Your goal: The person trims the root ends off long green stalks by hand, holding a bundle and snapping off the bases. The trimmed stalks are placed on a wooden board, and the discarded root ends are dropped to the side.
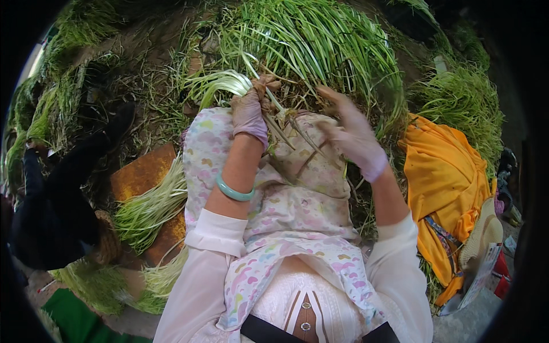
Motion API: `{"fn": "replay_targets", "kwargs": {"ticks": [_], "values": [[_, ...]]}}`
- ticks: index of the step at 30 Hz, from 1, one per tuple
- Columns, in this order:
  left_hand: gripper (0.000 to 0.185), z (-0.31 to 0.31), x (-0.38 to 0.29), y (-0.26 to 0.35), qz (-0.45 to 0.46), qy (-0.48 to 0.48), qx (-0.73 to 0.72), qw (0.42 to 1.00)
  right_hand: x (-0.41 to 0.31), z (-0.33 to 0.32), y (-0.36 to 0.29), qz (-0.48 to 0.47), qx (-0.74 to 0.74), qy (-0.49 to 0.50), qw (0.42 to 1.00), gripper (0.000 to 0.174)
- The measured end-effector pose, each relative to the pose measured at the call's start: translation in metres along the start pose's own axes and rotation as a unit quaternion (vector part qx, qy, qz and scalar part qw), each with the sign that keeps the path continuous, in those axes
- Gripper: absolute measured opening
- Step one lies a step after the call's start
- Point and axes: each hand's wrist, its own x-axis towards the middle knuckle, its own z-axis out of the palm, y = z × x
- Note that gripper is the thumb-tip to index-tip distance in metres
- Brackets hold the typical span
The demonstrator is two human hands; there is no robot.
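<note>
My left hand (pixel 252 109), in a thin soiled glove, is closed around a bunch of pale stalks (pixel 229 83) above my apron-covered lap. One separate stalk with a brownish root end (pixel 284 115) and dry outer leaves crosses beside that hand. To the right, my right hand (pixel 351 130), also gloved, is blurred, its fingers apart, with nothing visible in them. Just beyond both hands lies a large heap of long green leafy stalks (pixel 317 43). A patterned apron (pixel 296 206) with dirty patches covers my knees.
Cleaned pale stalks (pixel 150 206) lie on a rusty board (pixel 143 171) at left. A co-worker in dark clothes (pixel 55 206) sits farther left. At right are an orange cloth (pixel 441 171), a straw hat (pixel 482 231) and more greens (pixel 463 107). Leaf scraps (pixel 150 81) litter the ground.
</note>
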Motion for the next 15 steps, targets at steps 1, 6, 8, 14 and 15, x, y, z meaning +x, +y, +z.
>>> {"fn": "replay_targets", "kwargs": {"ticks": [1, 6, 8, 14, 15], "values": [[0.023, 0.0, -0.002, 0.001, 0.0, -0.025, 0.004, 1.0, 0.016, 0.018, -0.007, 0.006, -0.032, -0.037, 0.999, 0.065], [0.017, 0.005, -0.015, 0.005, 0.006, 0.033, -0.038, 0.999, 0.048, 0.054, -0.02, -0.139, -0.242, -0.052, 0.959, 0.016], [0.02, 0.009, -0.018, 0.0, -0.005, 0.001, 0.012, 1.0, 0.03, 0.04, -0.02, -0.136, -0.22, -0.037, 0.965, 0.019], [0.009, 0.017, -0.024, -0.026, -0.022, -0.018, -0.035, 0.999, -0.051, -0.001, -0.019, -0.035, -0.19, -0.041, 0.98, 0.02], [0.013, 0.021, -0.028, -0.03, -0.041, -0.013, -0.021, 0.999, -0.062, -0.004, -0.021, -0.015, -0.177, -0.034, 0.983, 0.02]]}}
